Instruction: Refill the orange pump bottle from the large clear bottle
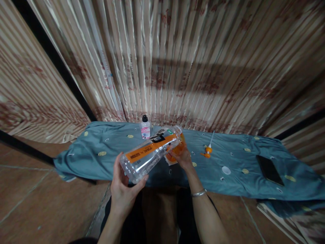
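My left hand [124, 189] is wrapped round the base of a large clear plastic bottle [152, 149] with an orange label, tilted so its open neck points up and to the right. My right hand [182, 156] grips an orange bottle [181, 144] behind the clear one's neck. The clear bottle partly covers the orange bottle, and I cannot tell whether the two mouths touch. On the cloth to the right lies an orange pump head [208, 149] with a pale tube. Nearby is a round whitish disc [226, 170], perhaps a lid.
A small clear bottle with a black cap [145, 127] stands at the back of the blue-green cloth [86, 152]. A dark phone [269, 170] lies at the right. Striped curtains [177, 84] hang behind, with black poles [58, 64] at the sides.
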Available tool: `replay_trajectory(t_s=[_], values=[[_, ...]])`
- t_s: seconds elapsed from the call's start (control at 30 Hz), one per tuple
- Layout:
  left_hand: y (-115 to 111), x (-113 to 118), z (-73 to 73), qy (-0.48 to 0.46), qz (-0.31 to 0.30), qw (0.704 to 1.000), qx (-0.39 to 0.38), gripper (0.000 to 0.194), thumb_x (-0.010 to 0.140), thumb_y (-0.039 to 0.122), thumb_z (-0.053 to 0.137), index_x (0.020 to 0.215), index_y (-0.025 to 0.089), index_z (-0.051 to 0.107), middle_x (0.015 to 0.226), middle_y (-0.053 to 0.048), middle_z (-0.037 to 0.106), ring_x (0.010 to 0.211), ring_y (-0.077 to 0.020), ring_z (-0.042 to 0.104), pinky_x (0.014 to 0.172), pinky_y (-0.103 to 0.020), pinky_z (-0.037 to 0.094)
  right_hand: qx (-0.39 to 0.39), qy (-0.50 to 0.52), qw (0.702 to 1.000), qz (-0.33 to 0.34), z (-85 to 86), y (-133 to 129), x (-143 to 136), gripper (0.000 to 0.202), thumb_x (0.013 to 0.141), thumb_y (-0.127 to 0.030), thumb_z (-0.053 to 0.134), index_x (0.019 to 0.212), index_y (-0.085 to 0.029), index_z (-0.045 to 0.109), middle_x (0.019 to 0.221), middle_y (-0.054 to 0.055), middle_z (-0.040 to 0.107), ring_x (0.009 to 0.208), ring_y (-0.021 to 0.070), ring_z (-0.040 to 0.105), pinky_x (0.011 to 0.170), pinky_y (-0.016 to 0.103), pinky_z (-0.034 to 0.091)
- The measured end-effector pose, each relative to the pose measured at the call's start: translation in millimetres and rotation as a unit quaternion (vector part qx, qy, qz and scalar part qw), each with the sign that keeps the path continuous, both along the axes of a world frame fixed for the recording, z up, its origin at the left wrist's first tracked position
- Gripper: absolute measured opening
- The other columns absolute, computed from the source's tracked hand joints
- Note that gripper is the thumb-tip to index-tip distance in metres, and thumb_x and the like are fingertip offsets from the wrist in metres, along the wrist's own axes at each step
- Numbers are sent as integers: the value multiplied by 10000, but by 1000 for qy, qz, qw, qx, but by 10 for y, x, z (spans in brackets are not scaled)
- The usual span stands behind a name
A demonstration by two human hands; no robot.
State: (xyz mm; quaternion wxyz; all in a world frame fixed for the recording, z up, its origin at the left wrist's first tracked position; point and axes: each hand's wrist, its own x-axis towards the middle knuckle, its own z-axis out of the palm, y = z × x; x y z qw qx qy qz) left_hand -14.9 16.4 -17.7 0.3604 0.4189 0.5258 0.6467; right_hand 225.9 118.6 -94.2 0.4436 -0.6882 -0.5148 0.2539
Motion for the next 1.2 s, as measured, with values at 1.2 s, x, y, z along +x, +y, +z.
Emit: replay_trajectory(t_s=[1.2], values=[[-24, -43, 2, -7, -35, 999, -14, 1129, 523, 381, 1002, 1493, 210, 451, 1418, -168, 661, 1300, -363, 682, 1063, -452, 586, 2, -12, 1000, 15, -62, 34, 20, 787, 726, -436, 861, 1407, -207, 540, 1181, 121, 780, 1154, 388, 748, 997, 517, 573]])
